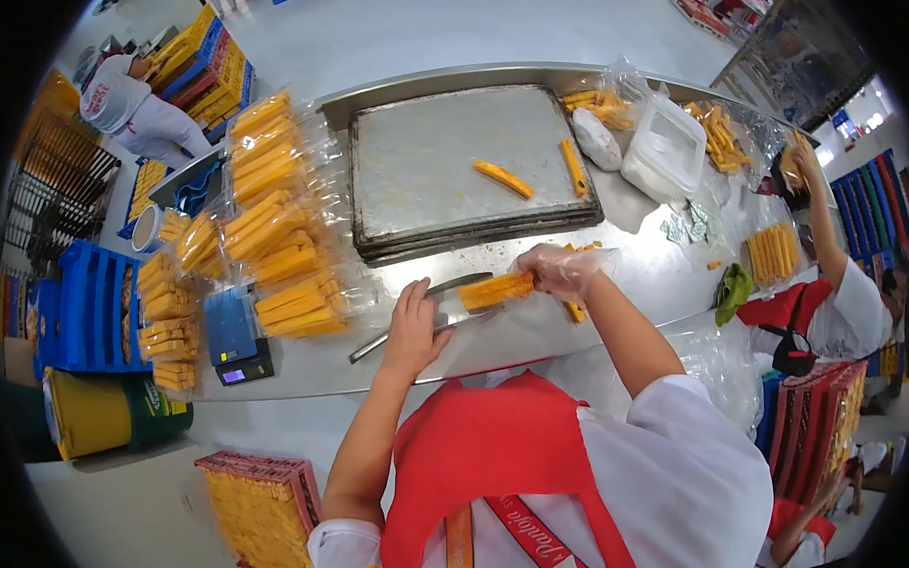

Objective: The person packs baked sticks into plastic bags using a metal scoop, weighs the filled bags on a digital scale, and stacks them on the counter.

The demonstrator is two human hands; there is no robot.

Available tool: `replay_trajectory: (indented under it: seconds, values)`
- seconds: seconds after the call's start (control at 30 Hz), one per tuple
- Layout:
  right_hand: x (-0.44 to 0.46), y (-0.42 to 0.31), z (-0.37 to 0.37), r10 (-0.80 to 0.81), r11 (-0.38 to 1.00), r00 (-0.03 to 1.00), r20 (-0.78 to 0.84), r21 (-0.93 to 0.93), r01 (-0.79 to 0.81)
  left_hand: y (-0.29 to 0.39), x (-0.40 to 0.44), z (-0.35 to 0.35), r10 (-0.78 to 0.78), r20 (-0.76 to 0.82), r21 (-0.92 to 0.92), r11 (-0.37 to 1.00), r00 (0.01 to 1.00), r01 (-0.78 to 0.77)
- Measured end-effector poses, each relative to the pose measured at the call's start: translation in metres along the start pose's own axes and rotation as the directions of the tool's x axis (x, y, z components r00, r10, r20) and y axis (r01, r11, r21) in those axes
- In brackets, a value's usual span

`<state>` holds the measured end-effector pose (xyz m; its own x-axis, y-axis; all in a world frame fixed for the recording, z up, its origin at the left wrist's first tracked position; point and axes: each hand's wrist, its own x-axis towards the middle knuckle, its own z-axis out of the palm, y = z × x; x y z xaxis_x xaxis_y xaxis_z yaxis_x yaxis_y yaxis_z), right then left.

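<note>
My left hand point(413, 328) lies with fingers stretched over a narrow metal piece point(368, 348), which looks like a trough or scoop; its full shape is hidden. A bundle of orange sticks point(494, 290), like breadsticks, sits at its right end. Wearing a clear plastic glove, my right hand point(560, 271) is closed around the right end of that bundle. Just behind is a stack of metal baking trays point(409, 152), with one loose stick point(503, 180) and another stick point(574, 168) on top. A few sticks point(574, 311) lie beside and under my right hand.
Bagged sticks point(267, 217) are piled at the left, beside a digital scale point(237, 352). A white plastic tub point(666, 146), a green cloth point(732, 294) and another bag of sticks point(773, 252) stand at the right. A co-worker's arm point(825, 217) reaches in there.
</note>
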<state>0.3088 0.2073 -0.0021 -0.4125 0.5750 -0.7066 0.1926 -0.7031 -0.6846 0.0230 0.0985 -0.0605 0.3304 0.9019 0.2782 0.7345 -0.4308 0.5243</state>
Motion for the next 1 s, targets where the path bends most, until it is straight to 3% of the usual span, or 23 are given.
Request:
replay_trajectory:
  seconds: [0.07, 0.1, 0.17, 0.23, 0.27, 0.37, 0.43, 0.47, 0.53, 0.57, 0.63, 0.73, 1.0]
  values:
    - [0.008, 0.025, 0.01, 0.015, 0.999, 0.999, -0.035, 0.038, -0.013, 0.003, 0.012, -0.002, 0.009, 0.038, 0.002, 1.0, 0.999, -0.009]
    - [0.019, 0.035, 0.008, -0.086, 0.958, 0.996, 0.025, -0.273, 0.089, 0.004, 0.019, -0.002, 0.02, 0.063, 0.011, 1.0, 0.998, -0.021]
    - [0.041, 0.054, 0.006, -0.284, 0.54, 0.948, 0.144, -0.793, 0.282, 0.009, 0.027, 0.004, -0.008, 0.102, 0.063, 0.998, 0.995, 0.001]
    - [0.013, 0.02, 0.046, -0.211, 0.353, 0.972, -0.104, -0.935, -0.024, 0.019, 0.031, 0.004, -0.048, 0.143, 0.268, 0.963, 0.989, 0.008]
    - [-0.012, -0.006, 0.061, -0.18, 0.413, 0.956, -0.232, -0.9, -0.141, 0.019, 0.033, 0.003, -0.045, 0.141, 0.271, 0.963, 0.989, 0.005]
    - [-0.021, -0.048, 0.051, -0.292, 0.462, 0.881, -0.373, -0.861, -0.211, 0.018, 0.034, 0.002, -0.076, 0.201, 0.234, 0.972, 0.977, 0.028]
    - [0.005, -0.057, 0.017, -0.499, 0.576, 0.74, -0.451, -0.81, -0.105, 0.015, 0.032, 0.005, -0.054, 0.184, 0.213, 0.977, 0.981, 0.014]
    - [0.028, -0.054, 0.0, -0.503, 0.576, 0.739, -0.449, -0.811, -0.1, 0.015, 0.031, 0.006, -0.056, 0.18, 0.212, 0.977, 0.982, 0.017]
    - [0.072, -0.045, -0.029, -0.763, 0.594, 0.381, -0.522, -0.799, 0.094, 0.012, 0.03, 0.007, -0.048, 0.175, 0.22, 0.975, 0.983, 0.008]
    - [0.079, -0.047, -0.035, -0.764, 0.593, 0.381, -0.521, -0.8, 0.095, 0.012, 0.029, 0.008, -0.041, 0.173, 0.225, 0.974, 0.984, 0.001]
    - [0.087, -0.051, -0.037, -0.692, 0.542, 0.586, -0.421, -0.839, 0.038, 0.013, 0.029, 0.008, -0.044, 0.169, 0.214, 0.977, 0.985, 0.007]
    - [0.083, -0.034, -0.019, -0.759, 0.446, 0.542, -0.36, -0.894, 0.031, 0.014, 0.03, 0.005, -0.048, 0.167, 0.207, 0.978, 0.985, 0.013]
    - [0.078, -0.024, -0.013, -0.818, 0.462, 0.448, -0.36, -0.876, 0.14, 0.015, 0.03, 0.003, -0.023, 0.16, 0.187, 0.982, 0.987, -0.008]
